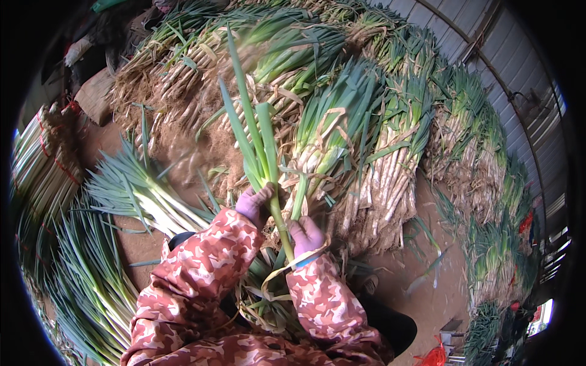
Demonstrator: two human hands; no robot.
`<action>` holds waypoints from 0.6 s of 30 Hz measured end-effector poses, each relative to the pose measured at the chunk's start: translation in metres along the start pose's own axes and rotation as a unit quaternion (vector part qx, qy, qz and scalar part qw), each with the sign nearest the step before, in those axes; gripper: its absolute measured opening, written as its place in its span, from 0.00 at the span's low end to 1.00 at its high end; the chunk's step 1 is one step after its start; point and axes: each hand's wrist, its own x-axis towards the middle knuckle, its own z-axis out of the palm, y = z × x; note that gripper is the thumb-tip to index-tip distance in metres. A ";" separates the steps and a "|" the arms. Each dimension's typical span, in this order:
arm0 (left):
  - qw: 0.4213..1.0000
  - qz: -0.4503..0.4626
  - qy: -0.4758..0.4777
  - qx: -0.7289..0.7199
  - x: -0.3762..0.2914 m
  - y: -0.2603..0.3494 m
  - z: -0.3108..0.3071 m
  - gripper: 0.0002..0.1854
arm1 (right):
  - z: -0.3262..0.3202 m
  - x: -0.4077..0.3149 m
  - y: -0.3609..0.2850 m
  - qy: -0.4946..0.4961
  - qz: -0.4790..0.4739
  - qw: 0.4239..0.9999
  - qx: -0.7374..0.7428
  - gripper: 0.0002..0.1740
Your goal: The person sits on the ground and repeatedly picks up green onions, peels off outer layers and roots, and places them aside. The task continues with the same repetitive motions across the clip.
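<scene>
My left hand, in a purplish glove, is closed round the stalk of a green onion just below where its leaves fan out. The stalk slants down towards my right wrist. My right hand, gloved too, pinches a loose green leaf beside the stalk; a dry, yellowed strip hangs by that wrist. Whether the leaf is still joined to the onion cannot be told. Peeled green onions with white stems lie left of my left hand. Untrimmed ones with soil on their roots lie ahead and to the right.
Bundles tied with red string stand at the far left, above more loose green onions. Piles of untrimmed onions curve along a metal-sheet wall. Red string lies at the lower right. Leaf scraps litter the earthen floor.
</scene>
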 end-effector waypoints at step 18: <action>0.977 0.173 0.065 -0.110 0.002 0.069 -0.006 0.14 | -0.184 -0.084 0.059 -0.087 0.068 0.871 -0.478 0.16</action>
